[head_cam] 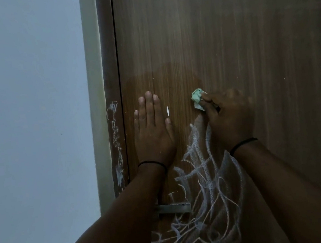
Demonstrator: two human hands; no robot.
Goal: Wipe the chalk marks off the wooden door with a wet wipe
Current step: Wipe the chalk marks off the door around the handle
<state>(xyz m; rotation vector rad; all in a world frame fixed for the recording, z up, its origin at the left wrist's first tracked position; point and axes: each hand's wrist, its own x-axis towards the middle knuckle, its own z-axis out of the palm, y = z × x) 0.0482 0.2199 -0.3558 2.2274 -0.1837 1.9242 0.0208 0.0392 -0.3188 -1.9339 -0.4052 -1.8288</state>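
**Wipe pressed to the door above the chalk scrawl**

Nearest the camera, at about six o'clock in the view, two bare forearms rise from the bottom edge toward the wooden door (225, 31). Between them, from six o'clock up toward the centre, the chalk marks (206, 197) spread in loops and hatched white strokes across the brown grain. A metal door handle (174, 208) sits just left of the scrawl, partly hidden behind the left forearm.

Farther up, each wrist carries a thin black band. The left hand (152, 130), at roughly nine o'clock from the right one, lies flat and open against the door, fingers straight and close together, holding nothing. A small white fleck (167, 111) shows on the wood just right of its fingertips.

The right hand (228, 116) is curled into a closed grip on the wet wipe (198, 99), a crumpled pale green wad that sticks out at the hand's ten o'clock and touches the door just above the top of the chalk. The hand looks slightly blurred.

Beyond the hands, toward twelve o'clock, the wood is bare and a lighter patch shows on it. At nine o'clock the dark door frame (109, 66) bears more white chalk smears (116, 143), and past it stands a pale wall (28, 118).
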